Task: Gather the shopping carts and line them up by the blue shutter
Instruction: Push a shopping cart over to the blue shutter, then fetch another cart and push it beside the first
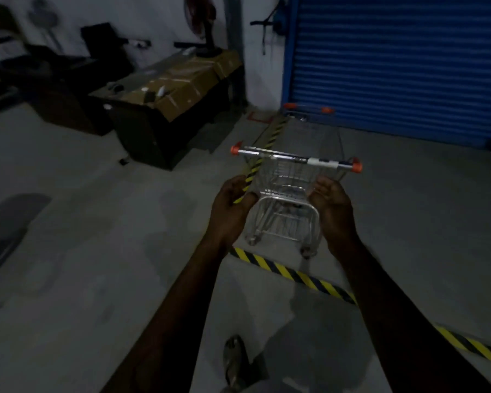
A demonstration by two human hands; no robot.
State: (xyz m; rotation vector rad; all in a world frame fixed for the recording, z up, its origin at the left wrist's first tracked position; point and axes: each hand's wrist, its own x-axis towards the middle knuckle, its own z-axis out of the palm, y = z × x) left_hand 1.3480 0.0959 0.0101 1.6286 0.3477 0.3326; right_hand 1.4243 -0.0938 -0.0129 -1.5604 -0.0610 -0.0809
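Observation:
A wire shopping cart (285, 194) with an orange-capped handle bar (295, 158) stands on the floor just ahead of me, pointing toward the blue shutter (394, 66). My left hand (233, 205) and my right hand (333, 207) hover a little short of the handle, palms facing each other, fingers loosely curled and holding nothing. Another cart (309, 114), dim and partly hidden by the near one, stands against the foot of the shutter.
Yellow-and-black floor tape (295, 275) crosses the concrete under the cart, and another strip runs toward the shutter's left post. A cardboard-covered table (167, 89) stands at the left. My foot (234, 361) shows at the bottom.

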